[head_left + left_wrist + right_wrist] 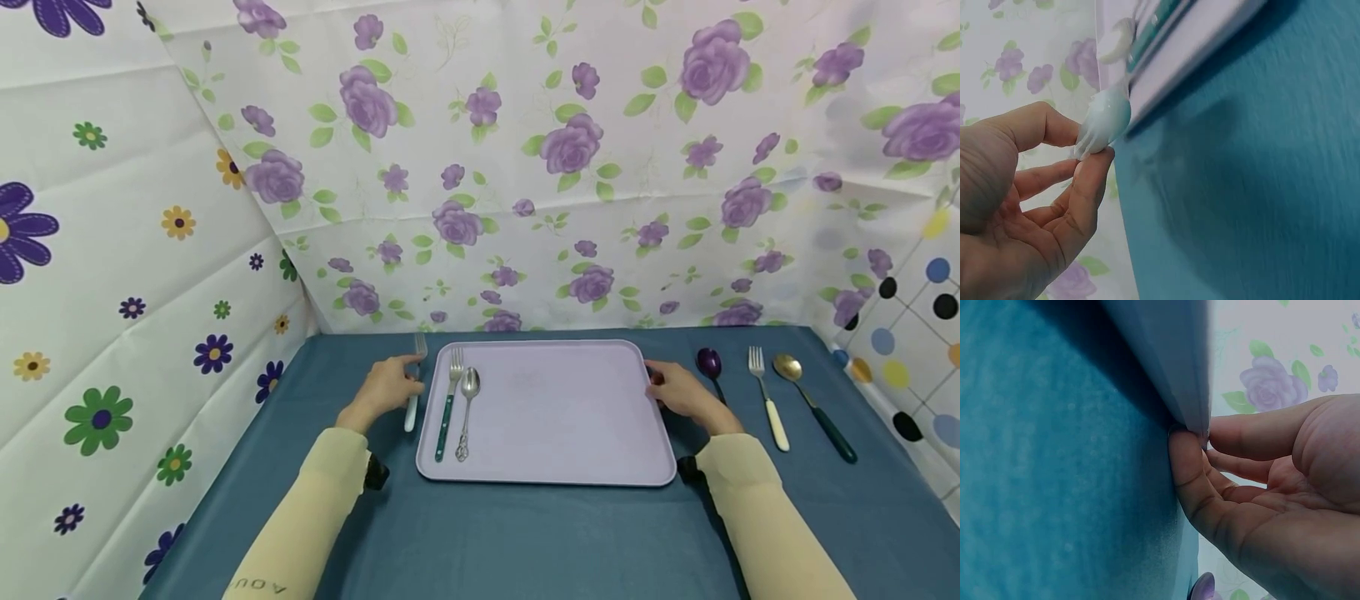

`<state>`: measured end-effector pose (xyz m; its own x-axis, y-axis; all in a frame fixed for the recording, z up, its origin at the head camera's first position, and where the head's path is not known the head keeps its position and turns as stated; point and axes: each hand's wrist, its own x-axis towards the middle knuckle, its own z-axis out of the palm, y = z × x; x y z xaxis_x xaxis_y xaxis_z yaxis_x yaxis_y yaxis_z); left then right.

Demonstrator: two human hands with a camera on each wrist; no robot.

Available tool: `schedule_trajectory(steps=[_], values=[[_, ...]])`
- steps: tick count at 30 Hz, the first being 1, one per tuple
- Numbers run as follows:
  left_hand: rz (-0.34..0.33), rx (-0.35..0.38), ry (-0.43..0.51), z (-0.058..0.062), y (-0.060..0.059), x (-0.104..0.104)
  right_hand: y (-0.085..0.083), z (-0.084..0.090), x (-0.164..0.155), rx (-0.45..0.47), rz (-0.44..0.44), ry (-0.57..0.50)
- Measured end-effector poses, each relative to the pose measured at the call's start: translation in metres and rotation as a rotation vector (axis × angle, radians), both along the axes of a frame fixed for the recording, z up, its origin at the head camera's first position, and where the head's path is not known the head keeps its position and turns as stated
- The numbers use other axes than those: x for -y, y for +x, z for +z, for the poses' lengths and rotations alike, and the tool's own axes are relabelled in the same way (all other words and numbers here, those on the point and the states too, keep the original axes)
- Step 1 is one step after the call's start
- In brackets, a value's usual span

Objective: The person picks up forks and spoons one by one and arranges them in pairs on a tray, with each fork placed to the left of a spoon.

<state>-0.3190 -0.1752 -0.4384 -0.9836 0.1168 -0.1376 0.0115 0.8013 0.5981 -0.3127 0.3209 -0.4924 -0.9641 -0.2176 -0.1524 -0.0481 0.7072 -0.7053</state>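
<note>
My left hand (pixel 386 386) pinches a fork (pixel 411 412) with a pale handle, just left of the lilac tray (pixel 562 408). In the left wrist view, thumb and fingertips meet on the fork (pixel 1105 119), whose outline is blurred there. On the right, my right hand (pixel 682 393) pinches the tray's right edge between thumb and fingers; the right wrist view shows that edge (pixel 1179 369) close up. Along the left side of the tray lie a green-handled fork (pixel 447 408) and a silver spoon (pixel 467 412), side by side, with the fork's tines and the spoon's bowl toward the back.
Right of the tray, on the blue tablecloth (pixel 525 533), lie a purple spoon (pixel 708 364), partly behind my right hand, a cream-handled fork (pixel 770 408) and a gold spoon with a dark green handle (pixel 825 425). Flower-patterned cloth (pixel 510 267) hangs behind the table.
</note>
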Motion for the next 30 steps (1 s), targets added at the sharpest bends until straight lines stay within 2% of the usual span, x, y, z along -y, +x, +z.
schedule_trajectory(steps=[5, 10, 24, 30], values=[[-0.023, -0.027, 0.041, 0.001, 0.0, -0.014, 0.0, 0.001, 0.0, 0.002, 0.002, 0.001], [-0.033, -0.023, 0.064, 0.004, 0.001, -0.029, 0.0, 0.001, 0.0, 0.003, 0.004, -0.004], [-0.131, 0.0, 0.099, 0.008, 0.005, -0.064, 0.0, 0.001, 0.001, 0.0, 0.002, -0.006], [-0.186, -0.003, 0.12, 0.004, 0.008, -0.081, 0.0, 0.001, 0.0, 0.003, -0.002, -0.001]])
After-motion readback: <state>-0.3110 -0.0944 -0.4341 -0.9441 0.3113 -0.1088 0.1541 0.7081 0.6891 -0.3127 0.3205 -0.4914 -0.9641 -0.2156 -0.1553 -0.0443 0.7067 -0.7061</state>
